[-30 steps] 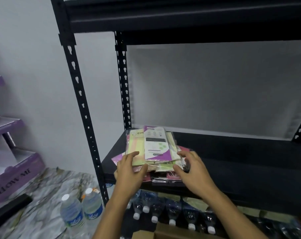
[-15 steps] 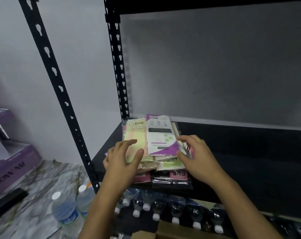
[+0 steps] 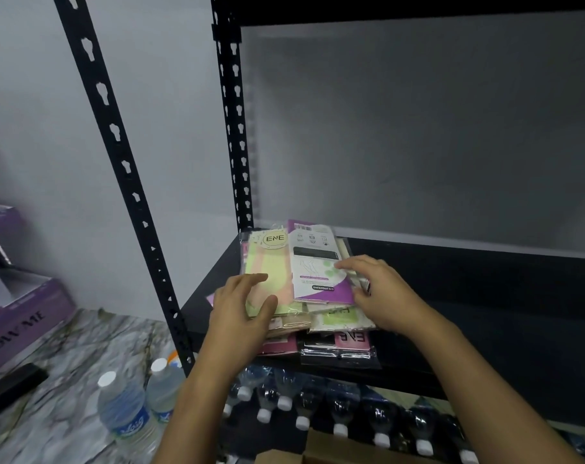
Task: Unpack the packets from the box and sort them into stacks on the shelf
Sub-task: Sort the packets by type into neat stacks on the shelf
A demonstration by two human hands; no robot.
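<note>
- The black shelf carries an untidy pile of packets at its near left corner; a cardboard box shows only an edge at the near bottom, contents hidden.
- Capped water bottles lie in a row on the level below.
- The left hand rests on the pale green packet, fingers spread, thumb on its near edge.
- The right hand lies flat, fingers loosely apart, fingertips on the white-and-purple packet topping the pile.
</note>
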